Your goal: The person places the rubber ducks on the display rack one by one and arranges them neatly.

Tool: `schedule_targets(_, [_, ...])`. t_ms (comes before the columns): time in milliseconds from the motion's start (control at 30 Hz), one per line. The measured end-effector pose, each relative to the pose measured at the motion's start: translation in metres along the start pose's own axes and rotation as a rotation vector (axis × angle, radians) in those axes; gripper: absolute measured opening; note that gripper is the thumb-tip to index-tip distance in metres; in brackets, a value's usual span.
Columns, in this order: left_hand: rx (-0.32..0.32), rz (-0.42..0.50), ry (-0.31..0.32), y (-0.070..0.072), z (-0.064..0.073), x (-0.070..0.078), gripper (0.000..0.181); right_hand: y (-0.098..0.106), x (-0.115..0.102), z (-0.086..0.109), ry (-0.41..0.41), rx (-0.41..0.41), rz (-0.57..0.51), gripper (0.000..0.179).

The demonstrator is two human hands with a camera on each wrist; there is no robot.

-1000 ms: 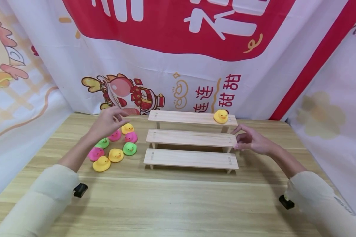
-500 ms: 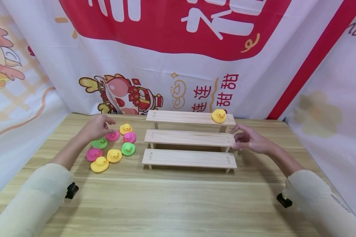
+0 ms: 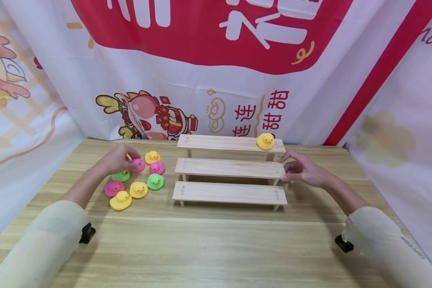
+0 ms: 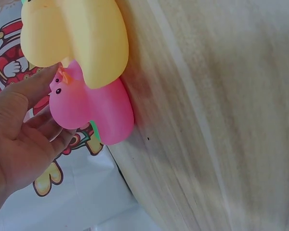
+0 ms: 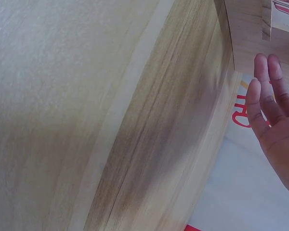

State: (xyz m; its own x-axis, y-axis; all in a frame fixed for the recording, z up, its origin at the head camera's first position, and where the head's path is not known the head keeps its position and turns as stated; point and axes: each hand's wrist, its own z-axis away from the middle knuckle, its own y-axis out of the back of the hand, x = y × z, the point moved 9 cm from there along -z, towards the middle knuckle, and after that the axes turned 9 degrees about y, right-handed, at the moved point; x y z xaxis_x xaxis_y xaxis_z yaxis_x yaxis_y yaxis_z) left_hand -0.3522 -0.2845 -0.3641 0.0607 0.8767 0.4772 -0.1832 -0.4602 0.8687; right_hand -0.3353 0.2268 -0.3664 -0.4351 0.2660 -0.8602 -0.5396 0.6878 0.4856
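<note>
Directly against left hand [image 3: 117, 159], pink duck [image 3: 138, 165]

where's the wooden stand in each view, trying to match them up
Head: the wooden stand is just right of centre.
Left wrist: not in it.
Right wrist: partly visible, top right corner, above the right hand.
Shared landmark: the wood-grain tabletop.

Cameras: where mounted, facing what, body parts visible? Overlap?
Head: on head, looking forward-down at shelf and ducks; left hand, right hand, sleeves show.
Left wrist: on that wrist, facing ducks and tabletop; left hand shows.
Right wrist: on that wrist, facing tabletop and shelf; right hand shows.
Head and left wrist both show ducks.
</note>
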Motion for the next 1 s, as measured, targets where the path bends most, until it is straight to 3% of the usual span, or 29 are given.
schedule_targets(300, [0.002, -0.020, 0.015, -0.0019, -0.0027, -0.0065, 0.035, 0.0009, 0.0048, -0.0002, -0.045, 0.005, 0.004, 0.041])
schedule_targets(1000, [0.018, 0.007, 0.008, 0.0027, 0.0008, -0.0041, 0.038, 0.0018, 0.0077, -0.0001, -0.087, 0.011, 0.015, 0.042])
